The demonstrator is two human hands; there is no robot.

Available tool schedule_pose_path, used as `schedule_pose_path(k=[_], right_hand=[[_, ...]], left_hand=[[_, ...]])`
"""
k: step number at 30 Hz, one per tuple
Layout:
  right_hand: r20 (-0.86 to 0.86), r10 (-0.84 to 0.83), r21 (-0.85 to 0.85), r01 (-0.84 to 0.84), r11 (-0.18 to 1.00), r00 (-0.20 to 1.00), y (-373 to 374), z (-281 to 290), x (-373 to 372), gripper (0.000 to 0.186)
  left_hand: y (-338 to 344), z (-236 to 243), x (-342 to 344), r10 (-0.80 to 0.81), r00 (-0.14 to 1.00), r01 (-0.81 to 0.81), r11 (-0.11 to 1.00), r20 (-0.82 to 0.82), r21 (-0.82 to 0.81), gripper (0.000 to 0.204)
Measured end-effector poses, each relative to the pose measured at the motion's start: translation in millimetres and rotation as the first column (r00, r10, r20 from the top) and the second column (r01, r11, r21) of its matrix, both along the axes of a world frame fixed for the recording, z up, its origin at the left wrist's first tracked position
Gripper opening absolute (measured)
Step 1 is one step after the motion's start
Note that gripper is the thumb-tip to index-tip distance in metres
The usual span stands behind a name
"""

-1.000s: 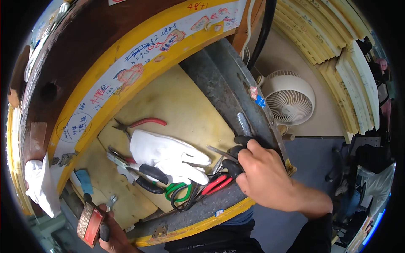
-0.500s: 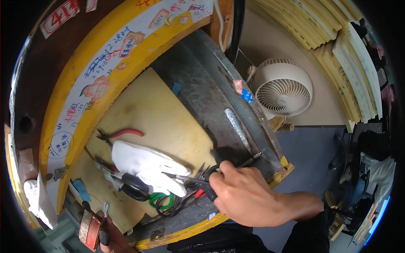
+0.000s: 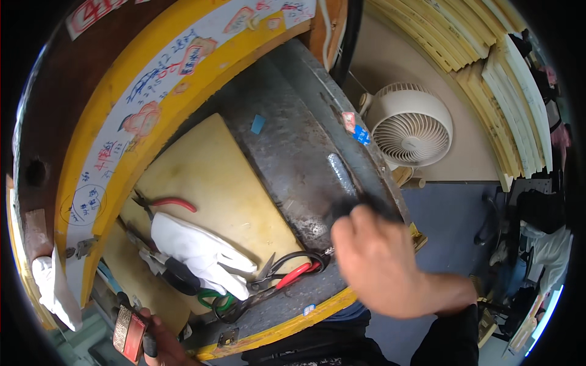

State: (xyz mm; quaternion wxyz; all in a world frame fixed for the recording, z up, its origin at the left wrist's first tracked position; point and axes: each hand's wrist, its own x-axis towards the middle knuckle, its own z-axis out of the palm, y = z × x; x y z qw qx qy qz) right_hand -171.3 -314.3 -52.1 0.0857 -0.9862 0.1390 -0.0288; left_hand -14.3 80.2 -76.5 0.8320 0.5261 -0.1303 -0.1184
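Observation:
At the lower left, my left hand point(image 3: 163, 343) is closed around a small rectangular block point(image 3: 129, 337) with a coppery-red side and a patterned face; black covers sit on some of its fingers. My right hand point(image 3: 379, 268) is over the right side of a metal drawer point(image 3: 274, 152), smeared by motion. Dark blurred shapes show at its fingertips, and I cannot make out whether it holds something. Left of it lie scissors point(image 3: 268, 277), beside red and black handles. A white glove point(image 3: 195, 247) rests on a yellowish board point(image 3: 213, 165), near red-handled pliers point(image 3: 174, 202) and black-handled pliers point(image 3: 180, 276).
Green handles point(image 3: 215, 302) lie by the drawer's yellow front edge point(image 3: 281, 332). A yellow bench edge point(image 3: 116, 116) with written labels curves along the left. Beyond the drawer stand a round fan point(image 3: 412, 125) and stacked yellowish boards point(image 3: 500, 104). Another white cloth piece point(image 3: 56, 293) hangs far left.
My right hand has moved right, away from the tools beside the glove, uncovering the scissors and red handle. The drawer's contents appear slightly farther left. My left hand still holds the block.

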Motion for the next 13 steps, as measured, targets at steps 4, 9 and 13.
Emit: schedule_pose_path(k=[4, 9, 13], right_hand=[[-0.12, -0.081, -0.135, 0.065, 0.989, 0.989, -14.2, -13.2, 17.4, 0.013], [-0.126, -0.087, -0.141, 0.069, 0.988, 0.988, -16.3, -22.0, 26.8, 0.018], [-0.013, -0.117, 0.026, 0.117, 0.993, 0.993, -20.8, -24.6, 24.9, 0.024]], left_hand=[[5.5, 0.0, -4.1, 0.026, 0.999, -0.026, 1.0, -0.031, 0.002, 0.072], [4.5, 0.4, -8.0, 0.007, 1.0, -0.008, 0.999, -0.026, -0.04, 0.074], [13.6, -5.2, -8.6, -0.123, 0.992, 0.121, 0.989, -0.016, -0.086, 0.077]])
